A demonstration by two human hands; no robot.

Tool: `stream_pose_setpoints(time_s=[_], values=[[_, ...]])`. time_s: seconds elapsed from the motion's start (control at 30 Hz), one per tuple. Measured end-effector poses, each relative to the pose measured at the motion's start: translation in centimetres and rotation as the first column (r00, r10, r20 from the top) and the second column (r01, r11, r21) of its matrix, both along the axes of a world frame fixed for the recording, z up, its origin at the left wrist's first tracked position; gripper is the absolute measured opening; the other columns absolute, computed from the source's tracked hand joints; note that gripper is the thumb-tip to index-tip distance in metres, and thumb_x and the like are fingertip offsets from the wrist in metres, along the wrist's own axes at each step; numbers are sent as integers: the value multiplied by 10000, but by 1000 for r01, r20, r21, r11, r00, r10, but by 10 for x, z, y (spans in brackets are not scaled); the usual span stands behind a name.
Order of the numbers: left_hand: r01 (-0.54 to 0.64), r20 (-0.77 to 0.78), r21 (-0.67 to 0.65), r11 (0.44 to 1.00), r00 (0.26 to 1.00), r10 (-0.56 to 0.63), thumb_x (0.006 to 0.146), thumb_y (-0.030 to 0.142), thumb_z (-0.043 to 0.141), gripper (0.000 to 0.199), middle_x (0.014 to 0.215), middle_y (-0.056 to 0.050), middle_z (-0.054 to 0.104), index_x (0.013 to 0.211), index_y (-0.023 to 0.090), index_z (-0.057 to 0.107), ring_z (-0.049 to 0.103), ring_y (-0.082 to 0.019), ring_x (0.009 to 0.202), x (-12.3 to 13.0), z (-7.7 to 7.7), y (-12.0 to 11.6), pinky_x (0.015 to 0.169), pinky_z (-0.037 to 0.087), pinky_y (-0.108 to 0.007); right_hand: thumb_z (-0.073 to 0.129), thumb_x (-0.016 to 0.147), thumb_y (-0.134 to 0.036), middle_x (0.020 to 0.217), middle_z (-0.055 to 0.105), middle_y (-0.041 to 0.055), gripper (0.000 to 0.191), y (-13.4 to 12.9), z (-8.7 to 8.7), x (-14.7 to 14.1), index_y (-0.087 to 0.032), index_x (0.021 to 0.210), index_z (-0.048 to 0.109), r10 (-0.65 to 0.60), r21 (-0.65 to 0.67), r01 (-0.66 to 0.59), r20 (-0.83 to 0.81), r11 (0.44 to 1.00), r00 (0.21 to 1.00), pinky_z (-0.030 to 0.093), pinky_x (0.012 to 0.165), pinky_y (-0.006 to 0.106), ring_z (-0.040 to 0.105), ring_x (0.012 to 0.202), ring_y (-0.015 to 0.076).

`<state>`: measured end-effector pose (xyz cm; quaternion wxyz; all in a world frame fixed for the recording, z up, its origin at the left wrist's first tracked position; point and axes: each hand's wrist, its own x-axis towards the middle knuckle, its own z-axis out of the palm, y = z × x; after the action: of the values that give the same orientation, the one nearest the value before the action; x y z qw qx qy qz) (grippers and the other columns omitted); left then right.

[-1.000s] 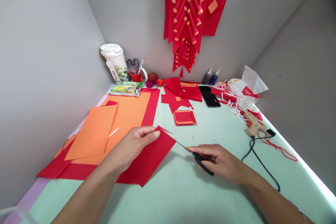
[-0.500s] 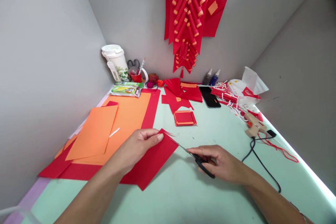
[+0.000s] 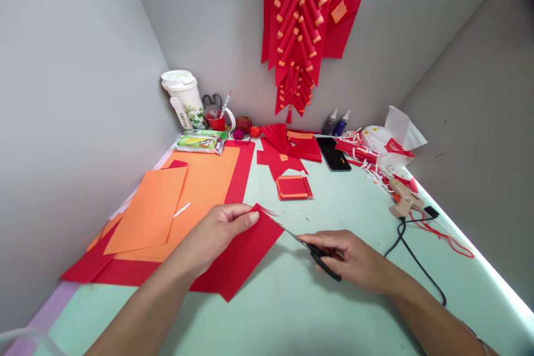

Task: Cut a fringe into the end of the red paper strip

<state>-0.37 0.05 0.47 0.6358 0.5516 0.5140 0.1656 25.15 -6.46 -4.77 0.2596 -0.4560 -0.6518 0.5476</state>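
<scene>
Scissors (image 3: 321,265) in the right hand (image 3: 354,260), black handles gripped by closed fingers, with the blades angled towards 10 o'clock and touching the cut edge of the red sheet (image 3: 248,256). Impossible to tell just how far open the blades are. At the sheet's corner, towards 12 o'clock, pinched between thumb and fingers of the left hand (image 3: 227,228). Sheet aslant above the tabletop (image 3: 317,317), with its lower corner pointing to 6 o'clock. Along the upper edge, towards 1 o'clock, thin loose strips (image 3: 271,212) curling away.

Probably midway through snipping fine, narrow strips, judging by the short row of them beside the left thumb and the long uncut part of the sheet below. For another such cut: open the blades a little, set them just below the last slit, and close slowly in line with it, stopping short of the pinched corner. Best to hold the sheet taut with the left fingers, well out of the blades' path. Possible trouble: drifting off line, or cutting right through and freeing a strip.
</scene>
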Motion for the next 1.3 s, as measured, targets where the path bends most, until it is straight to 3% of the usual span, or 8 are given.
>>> stream_pose_setpoints(time_s=[0.57,0.9,1.3], values=[[31,6,2,1000,999,-31,757,563,550,426,835,-64,716,878,172,670,647,-226,702,2,-11,-3,597,447,-285,513,762,7,913,660,-1,583,0,0,-3,-267,1276,533,25,74,-25,-5,997,1000,486,642,154,612,755,103],[18,-9,-21,1000,1000,-18,743,578,555,462,856,-65,717,944,181,676,654,-244,732,1,-8,-3,620,456,-303,520,782,-3,917,643,-12,569,0,-3,-1,-292,1272,533,18,42,-17,-33,999,999,470,629,142,608,751,92],[58,7,-24,998,998,-58,766,572,534,427,820,-59,718,864,177,667,648,-230,703,5,-10,-4,584,441,-283,542,757,1,895,656,-23,572,1,-3,-2,-294,1246,561,24,50,-23,-13,998,1000,469,608,132,596,716,84]])
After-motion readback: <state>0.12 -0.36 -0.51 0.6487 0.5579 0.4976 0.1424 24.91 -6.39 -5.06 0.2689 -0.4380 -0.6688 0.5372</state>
